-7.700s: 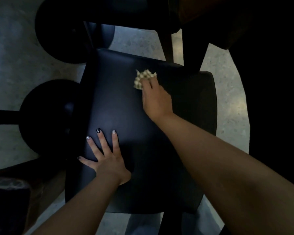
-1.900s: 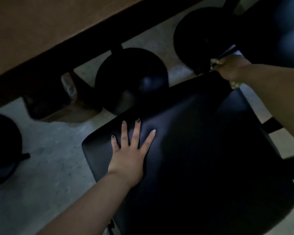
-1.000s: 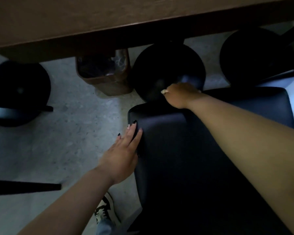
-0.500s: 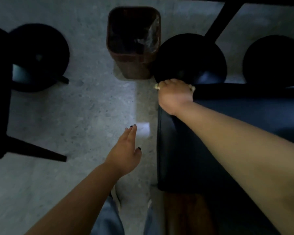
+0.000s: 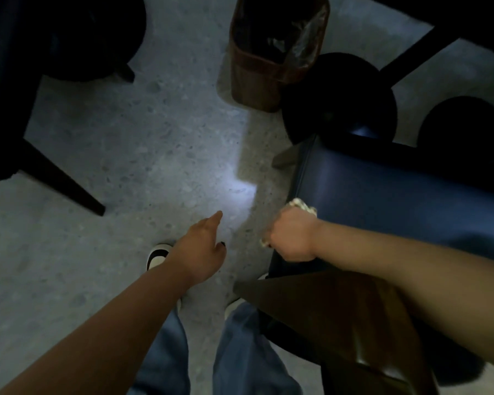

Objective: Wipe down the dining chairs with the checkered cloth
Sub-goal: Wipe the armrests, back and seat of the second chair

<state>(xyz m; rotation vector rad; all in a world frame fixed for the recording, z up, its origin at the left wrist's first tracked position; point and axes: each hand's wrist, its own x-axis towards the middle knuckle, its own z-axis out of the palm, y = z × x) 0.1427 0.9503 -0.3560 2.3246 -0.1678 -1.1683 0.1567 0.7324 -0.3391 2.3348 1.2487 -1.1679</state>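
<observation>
— Where's the cloth from where you sit?

— I see the checkered cloth (image 5: 302,206) bunched inside the right hand (image 5: 293,236); pale folds poke out above the knuckles and a small bit shows below the fist. That hand is curled tight round it, and it sits at the left edge of the dark blue chair seat (image 5: 397,201), near the seat's near-left corner, pressed against the side of the cushion.

— And the other hand?

— The left hand (image 5: 201,246) hangs over the floor (image 5: 120,155), clear of the chair, fingers straight and relaxed, gripping nothing. I can make out a dark nail on the thumb.

— What lies around the chair?

— A brown backrest (image 5: 340,317) runs along the seat's near edge, under the right forearm. Beyond the seat's far-left corner stands a round black stool (image 5: 340,95), with a brown waste bin (image 5: 268,61), lined with a clear bag, just beside it. A second black stool (image 5: 468,129) sits past the far edge. Below, I see blue jeans (image 5: 240,352) and a white shoe (image 5: 157,255).
</observation>
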